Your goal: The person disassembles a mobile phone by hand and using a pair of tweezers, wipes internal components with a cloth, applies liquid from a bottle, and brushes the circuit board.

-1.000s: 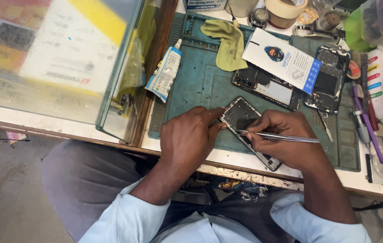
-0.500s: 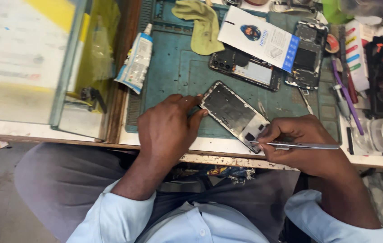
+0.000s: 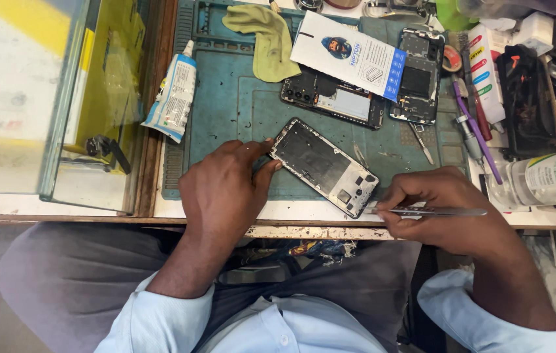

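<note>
Cluttered with parts and tools, a workbench (image 3: 291, 212) at a phone repair stall carries a teal work mat (image 3: 238, 111), seen from above by a camera on the repairer's head. At the mat's near edge lies an opened phone frame (image 3: 323, 167), set at a slant with its dark inner side up. The person's left hand (image 3: 222, 196) rests on the mat beside it, fingers curled together, with the thumb and fingertips pressed against the frame's upper left corner. The right hand (image 3: 441, 209) sits at the bench edge, its fingers pinched shut on metal tweezers (image 3: 425, 211), which lie nearly level; their tip meets the frame's lower right corner.

Farther back on the mat sit a second opened phone (image 3: 333, 101) and, to its right, a bare circuit assembly (image 3: 416, 78). A white and blue printed card (image 3: 350, 55) overlaps both. A crumpled olive cloth (image 3: 261, 39) lies near the mat's far edge, and a white and blue glue tube (image 3: 173, 98) rests across its left border. Purple and red pens (image 3: 477, 124) lie to the right, next to a clear bottle (image 3: 539, 180) on its side. A glass panel (image 3: 49, 98) with yellow reflections stands at the left. Light blue shirt sleeves and grey trousers fill the foreground.
</note>
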A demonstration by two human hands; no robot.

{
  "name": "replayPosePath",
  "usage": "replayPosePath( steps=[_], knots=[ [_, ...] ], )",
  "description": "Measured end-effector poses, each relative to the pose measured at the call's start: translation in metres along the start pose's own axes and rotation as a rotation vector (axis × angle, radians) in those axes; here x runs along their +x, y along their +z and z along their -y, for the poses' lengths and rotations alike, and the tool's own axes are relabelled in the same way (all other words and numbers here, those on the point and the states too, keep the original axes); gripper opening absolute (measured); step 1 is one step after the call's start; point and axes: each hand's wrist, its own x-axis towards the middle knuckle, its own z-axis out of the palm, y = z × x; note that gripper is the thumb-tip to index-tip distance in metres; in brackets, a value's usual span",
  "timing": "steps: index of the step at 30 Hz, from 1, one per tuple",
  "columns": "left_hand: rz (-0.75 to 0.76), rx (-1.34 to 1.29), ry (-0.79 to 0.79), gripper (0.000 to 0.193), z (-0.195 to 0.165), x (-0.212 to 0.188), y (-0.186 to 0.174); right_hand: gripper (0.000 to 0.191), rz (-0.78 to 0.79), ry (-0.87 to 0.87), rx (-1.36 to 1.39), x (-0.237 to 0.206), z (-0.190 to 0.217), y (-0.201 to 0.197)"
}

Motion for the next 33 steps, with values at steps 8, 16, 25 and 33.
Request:
replayPosePath(
  steps=[8, 16, 25, 33],
  knots=[
    [-0.014, -0.013, 0.035, 0.032, 0.002, -0.001, -0.001, 0.014, -0.324, 0.099, 0.171, -0.027, -0.028, -0.002],
    [-0.037, -0.04, 0.043, 0.046, -0.004, -0.004, -0.002, 0.015, -0.525, 0.066, 0.27, -0.031, -0.046, 0.029],
    [-0.006, -0.049, 0.056, 0.082, -0.019, -0.003, -0.001, 0.017, -0.554, -0.002, 0.363, -0.02, -0.047, 0.051],
    [0.107, 0.007, 0.051, 0.094, -0.026, 0.0, -0.001, 0.017, -0.557, -0.021, 0.359, -0.021, -0.048, 0.057]
  ],
)
